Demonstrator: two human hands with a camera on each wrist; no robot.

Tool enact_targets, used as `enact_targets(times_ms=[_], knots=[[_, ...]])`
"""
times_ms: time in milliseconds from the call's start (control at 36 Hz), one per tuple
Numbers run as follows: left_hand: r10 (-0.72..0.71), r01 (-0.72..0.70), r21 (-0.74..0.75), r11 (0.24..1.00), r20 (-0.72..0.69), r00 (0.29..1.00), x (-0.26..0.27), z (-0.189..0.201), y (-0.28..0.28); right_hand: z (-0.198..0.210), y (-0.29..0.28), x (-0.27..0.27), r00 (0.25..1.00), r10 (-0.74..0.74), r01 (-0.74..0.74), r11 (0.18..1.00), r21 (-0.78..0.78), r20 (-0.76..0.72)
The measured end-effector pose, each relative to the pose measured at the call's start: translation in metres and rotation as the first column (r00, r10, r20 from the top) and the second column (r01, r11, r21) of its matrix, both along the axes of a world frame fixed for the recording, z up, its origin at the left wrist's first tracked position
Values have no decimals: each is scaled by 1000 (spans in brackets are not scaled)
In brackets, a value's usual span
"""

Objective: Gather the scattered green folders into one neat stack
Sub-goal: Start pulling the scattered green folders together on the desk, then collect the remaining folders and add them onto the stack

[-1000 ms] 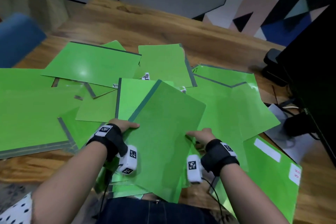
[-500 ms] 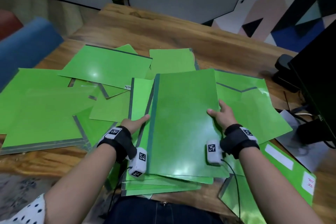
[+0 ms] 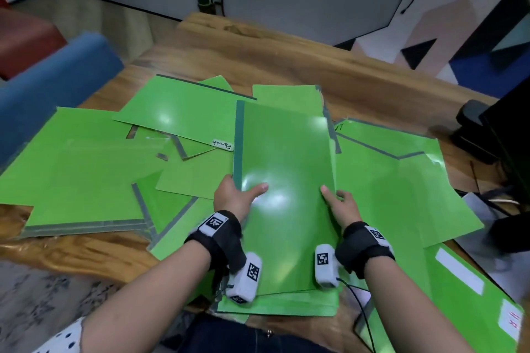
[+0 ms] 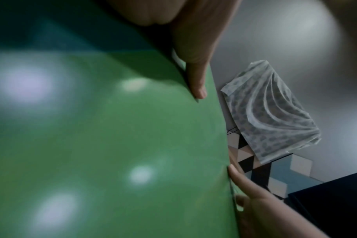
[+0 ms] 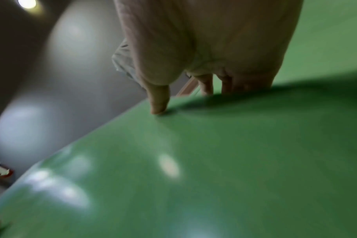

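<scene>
At the near edge of the wooden counter [image 3: 86,249], a green folder [image 3: 286,195] lies atop a small stack [image 3: 275,305]. The left hand [image 3: 232,198] grips its left edge, thumb on top; the right hand [image 3: 342,205] grips its right edge likewise, fingers [image 5: 206,85] curled beneath. Other folders [image 3: 86,163] lie scattered around.

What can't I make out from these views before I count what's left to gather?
- Stack count, head view: the top folder covers it.
- Right hand fingers, head view: tucked behind the folder's edge.
- Red writing on the label: too blurred.
- Scattered folders, wrist views: the held folder fills both frames.
</scene>
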State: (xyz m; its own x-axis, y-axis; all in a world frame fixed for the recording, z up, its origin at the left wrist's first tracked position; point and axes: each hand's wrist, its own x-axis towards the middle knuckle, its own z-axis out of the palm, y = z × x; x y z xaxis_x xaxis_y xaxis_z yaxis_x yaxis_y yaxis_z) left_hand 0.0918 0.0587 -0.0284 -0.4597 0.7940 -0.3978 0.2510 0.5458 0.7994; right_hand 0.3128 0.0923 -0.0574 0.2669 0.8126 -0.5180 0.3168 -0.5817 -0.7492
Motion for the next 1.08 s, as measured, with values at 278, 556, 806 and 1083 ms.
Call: enact_targets(times_ms=[278, 556, 806, 1083], knots=[[-334, 341, -15, 940, 161, 929, 3, 19, 44, 36, 18, 32, 983, -182, 184, 972, 143, -24], [-528, 314, -450, 836, -502, 685, -64, -3, 132, 67, 37, 54, 941, -172, 88, 956, 279, 292], [-757, 415, -633, 653, -544, 361, -97, -50, 138, 80, 36, 47, 871, -126, 25, 977, 212, 474], [-796, 442, -693, 569, -599, 86, -58, -28, 87, 89, 37, 38, 815, -75, 16, 994, 107, 574]])
